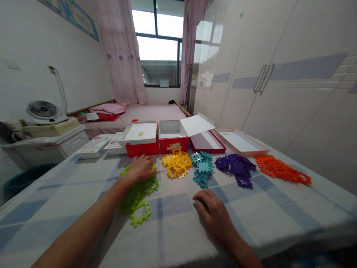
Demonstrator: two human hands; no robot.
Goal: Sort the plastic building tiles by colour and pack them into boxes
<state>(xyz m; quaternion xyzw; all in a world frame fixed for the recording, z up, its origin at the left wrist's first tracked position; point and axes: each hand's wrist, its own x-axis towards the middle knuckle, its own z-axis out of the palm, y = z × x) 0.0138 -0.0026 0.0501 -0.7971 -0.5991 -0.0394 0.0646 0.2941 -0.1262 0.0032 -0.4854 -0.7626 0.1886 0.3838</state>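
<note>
Hands: left hand on the light-green pile at left, fingers partly spread; cannot tell whether they pinch a piece. Right hand at the near surface, loosely curled, thumb apart, nothing seen in it. Judged done: pieces grouped by colour; rightward from green, yellow pile, teal pile, purple pile, orange pile. Judged undone: all five lie loose, outside the open red box, far centre.
</note>
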